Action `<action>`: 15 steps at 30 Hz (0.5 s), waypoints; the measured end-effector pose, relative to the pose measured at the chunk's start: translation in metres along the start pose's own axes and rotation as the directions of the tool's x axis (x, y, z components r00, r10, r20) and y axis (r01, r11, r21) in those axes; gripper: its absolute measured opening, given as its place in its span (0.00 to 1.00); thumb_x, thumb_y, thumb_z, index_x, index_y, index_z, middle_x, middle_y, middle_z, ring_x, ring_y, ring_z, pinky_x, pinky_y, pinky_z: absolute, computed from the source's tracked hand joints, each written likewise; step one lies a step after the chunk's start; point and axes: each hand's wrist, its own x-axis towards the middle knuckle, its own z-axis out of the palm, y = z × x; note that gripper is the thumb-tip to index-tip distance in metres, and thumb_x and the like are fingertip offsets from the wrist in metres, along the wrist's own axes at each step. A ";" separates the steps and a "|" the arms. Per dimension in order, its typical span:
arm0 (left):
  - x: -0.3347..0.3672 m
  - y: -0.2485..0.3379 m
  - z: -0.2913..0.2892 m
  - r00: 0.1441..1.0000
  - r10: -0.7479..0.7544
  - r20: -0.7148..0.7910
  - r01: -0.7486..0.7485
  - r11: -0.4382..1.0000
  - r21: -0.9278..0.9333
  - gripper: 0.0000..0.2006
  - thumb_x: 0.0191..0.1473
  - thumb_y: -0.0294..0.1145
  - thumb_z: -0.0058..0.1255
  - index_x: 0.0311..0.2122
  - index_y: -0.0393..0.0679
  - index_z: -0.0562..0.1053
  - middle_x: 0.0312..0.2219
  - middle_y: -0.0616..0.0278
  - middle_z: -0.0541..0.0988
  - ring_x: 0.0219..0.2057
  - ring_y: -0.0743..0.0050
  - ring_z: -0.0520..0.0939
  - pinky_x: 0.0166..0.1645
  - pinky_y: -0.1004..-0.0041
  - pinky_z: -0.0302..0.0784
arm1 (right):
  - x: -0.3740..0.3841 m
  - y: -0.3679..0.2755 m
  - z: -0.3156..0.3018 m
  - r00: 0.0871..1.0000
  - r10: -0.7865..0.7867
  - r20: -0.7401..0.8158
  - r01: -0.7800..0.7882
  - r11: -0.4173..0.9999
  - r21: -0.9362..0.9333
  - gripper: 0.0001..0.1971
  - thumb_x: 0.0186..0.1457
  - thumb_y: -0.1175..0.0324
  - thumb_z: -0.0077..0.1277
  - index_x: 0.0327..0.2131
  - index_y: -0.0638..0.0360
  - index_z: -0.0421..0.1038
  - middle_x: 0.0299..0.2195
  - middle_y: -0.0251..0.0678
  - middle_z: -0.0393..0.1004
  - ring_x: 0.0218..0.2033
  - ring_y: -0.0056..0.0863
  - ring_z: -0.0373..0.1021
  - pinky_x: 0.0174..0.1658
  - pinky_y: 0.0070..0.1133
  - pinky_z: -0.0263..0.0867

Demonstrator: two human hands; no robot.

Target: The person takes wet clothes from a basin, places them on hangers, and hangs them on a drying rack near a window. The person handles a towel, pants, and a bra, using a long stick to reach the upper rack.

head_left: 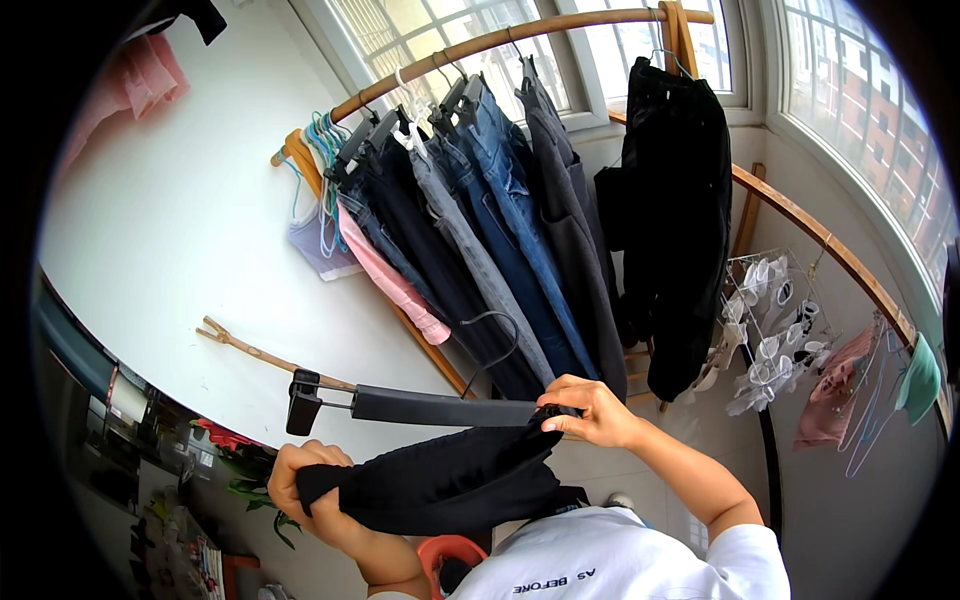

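Note:
I hold a black garment (pixel 440 485) stretched between both hands in front of my chest. My left hand (pixel 300 485) grips its left end. My right hand (pixel 592 410) pinches its right end against a black clip hanger (pixel 420 406), at the hanger's right clip. The hanger lies level just above the garment; its wire hook (pixel 495 340) sticks up and its left clip (pixel 303 400) hangs free.
A curved wooden rail (pixel 520 35) carries several jeans and trousers (pixel 500 220) and a black jacket (pixel 680 210). A lower rail (pixel 830 245) at right holds a sock dryer (pixel 765 330) and small garments. Windows run behind. Plants and a shelf lie lower left.

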 end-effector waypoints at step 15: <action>0.030 0.010 -0.028 0.843 -0.423 0.332 0.344 0.899 0.271 0.21 0.38 0.26 0.48 0.42 0.35 0.65 0.19 0.69 0.66 0.19 0.90 0.63 0.24 0.87 0.55 | -0.054 -0.035 -0.042 0.960 0.280 0.017 -0.270 0.905 0.328 0.20 0.39 0.65 0.64 0.33 0.70 0.73 0.28 0.36 0.72 0.30 0.22 0.66 0.36 0.16 0.60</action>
